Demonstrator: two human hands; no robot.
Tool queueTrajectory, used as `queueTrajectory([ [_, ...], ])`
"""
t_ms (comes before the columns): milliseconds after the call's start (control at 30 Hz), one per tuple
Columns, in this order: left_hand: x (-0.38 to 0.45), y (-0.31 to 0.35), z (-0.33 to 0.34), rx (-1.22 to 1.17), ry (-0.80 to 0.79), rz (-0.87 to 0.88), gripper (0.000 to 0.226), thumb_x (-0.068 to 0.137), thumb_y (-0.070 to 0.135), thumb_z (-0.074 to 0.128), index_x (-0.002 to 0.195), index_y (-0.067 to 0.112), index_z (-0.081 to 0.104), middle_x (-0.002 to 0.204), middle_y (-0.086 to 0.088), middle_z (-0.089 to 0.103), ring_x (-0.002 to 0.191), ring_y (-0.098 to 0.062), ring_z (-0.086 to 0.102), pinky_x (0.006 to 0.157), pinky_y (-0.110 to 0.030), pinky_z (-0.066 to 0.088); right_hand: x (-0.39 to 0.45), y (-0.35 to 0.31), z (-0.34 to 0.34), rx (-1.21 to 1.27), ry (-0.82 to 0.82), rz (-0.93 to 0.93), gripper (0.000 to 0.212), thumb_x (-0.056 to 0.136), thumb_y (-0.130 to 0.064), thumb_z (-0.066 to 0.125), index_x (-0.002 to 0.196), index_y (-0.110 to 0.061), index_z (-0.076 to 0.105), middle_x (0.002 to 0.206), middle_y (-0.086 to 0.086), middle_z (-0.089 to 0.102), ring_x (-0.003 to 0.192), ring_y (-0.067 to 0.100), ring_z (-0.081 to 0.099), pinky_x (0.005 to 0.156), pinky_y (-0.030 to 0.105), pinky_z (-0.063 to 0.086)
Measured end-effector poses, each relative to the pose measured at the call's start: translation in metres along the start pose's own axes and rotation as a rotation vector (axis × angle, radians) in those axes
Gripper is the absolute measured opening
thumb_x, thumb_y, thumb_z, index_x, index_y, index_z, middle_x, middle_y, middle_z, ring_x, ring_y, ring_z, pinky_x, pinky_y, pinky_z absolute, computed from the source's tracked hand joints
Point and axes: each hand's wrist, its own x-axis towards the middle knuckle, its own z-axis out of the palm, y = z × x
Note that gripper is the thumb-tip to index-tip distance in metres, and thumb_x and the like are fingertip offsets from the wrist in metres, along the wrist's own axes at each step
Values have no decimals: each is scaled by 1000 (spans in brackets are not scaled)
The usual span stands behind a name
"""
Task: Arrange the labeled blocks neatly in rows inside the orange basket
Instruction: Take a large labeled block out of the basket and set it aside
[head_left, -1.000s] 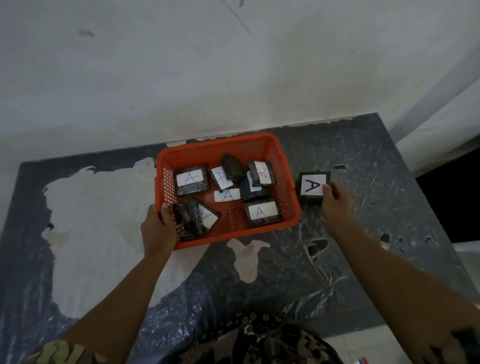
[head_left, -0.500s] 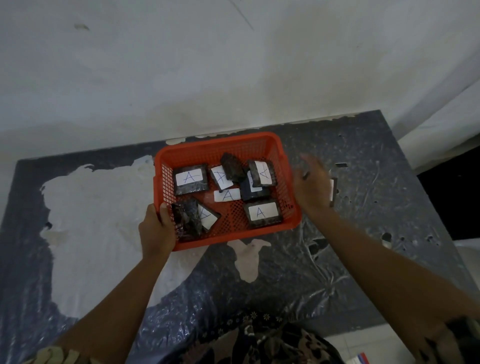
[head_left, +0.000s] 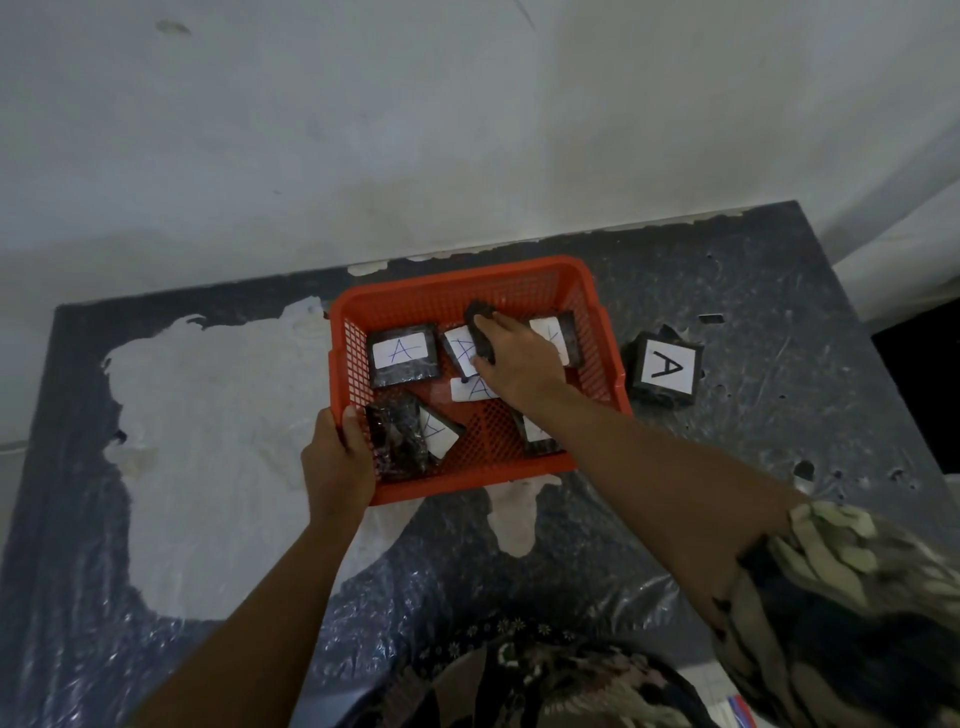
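Two hands work the basket (head_left: 470, 283): left hand (head_left: 337, 457) fingers clamp its near-left rim; right hand (head_left: 514, 358) fingers close on a dark block (head_left: 480, 332). Right of those fingers, outside the basket, sits a block marked "A" (head_left: 665, 371).

Large black "A" on white label of block (head_left: 666, 368) on bench (head_left: 779, 415), at 3 o'clock of orange basket (head_left: 457, 286). Blue handwritten "A" on labeled block (head_left: 403, 355) inside basket, 10 o'clock corner. Loose white label (head_left: 470, 389) mid-basket, blue "A".
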Motion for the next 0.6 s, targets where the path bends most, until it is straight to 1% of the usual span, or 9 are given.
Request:
queueTrajectory([
  [100, -1, -1, 0, 11, 12, 17, 46, 99, 46, 31, 114, 8, 49, 109, -14, 63, 79, -17, 55, 68, -26, 44, 1, 1, 2, -57, 23, -54, 51, 90, -24, 65, 139, -16, 52, 138, 13, 56, 118, 37, 56, 89, 47, 51],
  [167, -1, -1, 0, 18, 14, 22, 45, 99, 46, 31, 113, 7, 49, 108, -14, 63, 78, -17, 55, 67, -26, 44, 0, 0, 1, -62, 37, -51, 44, 92, -20, 61, 136, -14, 55, 136, 15, 56, 114, 38, 57, 87, 48, 52],
  [233, -1, 0, 0, 29, 18, 21, 44, 99, 45, 31, 113, 8, 50, 108, -14, 63, 78, -17, 55, 66, -25, 44, -1, -2, -4, 7, 81, -20, 38, 92, -18, 58, 129, -12, 60, 128, 15, 60, 106, 38, 60, 84, 46, 52],
  [300, -1, 0, 1, 38, 23, 25, 42, 100, 44, 32, 112, 7, 50, 108, -14, 63, 78, -17, 54, 66, -24, 43, -3, -4, -15, 175, 155, 27, 31, 90, -18, 59, 120, -11, 66, 113, 11, 67, 96, 30, 64, 80, 40, 53],
  [367, -2, 0, 1, 43, 28, 34, 40, 101, 42, 33, 110, 7, 50, 106, -15, 63, 78, -18, 54, 66, -26, 43, -5, -3, -33, 386, 262, 47, 21, 89, -15, 61, 108, -10, 71, 91, 3, 70, 77, 13, 64, 71, 28, 53],
  [400, -2, 0, 1, 46, 33, 38, 39, 101, 42, 33, 108, 7, 50, 105, -16, 64, 77, -18, 54, 66, -27, 43, -6, -1, -43, 463, 340, 48, 18, 90, -12, 60, 105, -10, 71, 84, -2, 68, 68, 5, 60, 65, 20, 51],
  [433, -2, 0, 1, 50, 37, 38, 38, 101, 41, 33, 107, 8, 50, 104, -17, 64, 77, -19, 54, 66, -28, 43, -6, 3, -53, 529, 432, 73, 19, 90, -11, 59, 106, -11, 70, 82, -4, 67, 64, 3, 59, 61, 14, 49],
  [533, -2, 1, 1, 53, 45, 33, 39, 101, 42, 33, 108, 7, 50, 106, -17, 63, 78, -20, 54, 69, -30, 45, -4, 22, -79, 723, 723, 300, 26, 91, -10, 54, 113, -13, 69, 88, -10, 67, 71, -8, 62, 59, 7, 48],
  [600, -3, 2, 1, 51, 49, 35, 39, 101, 41, 34, 107, 6, 50, 106, -18, 63, 79, -20, 54, 69, -31, 45, 0, 39, -89, 815, 859, 408, 27, 91, -9, 51, 113, -11, 68, 86, -17, 62, 74, -16, 60, 58, 4, 46],
])
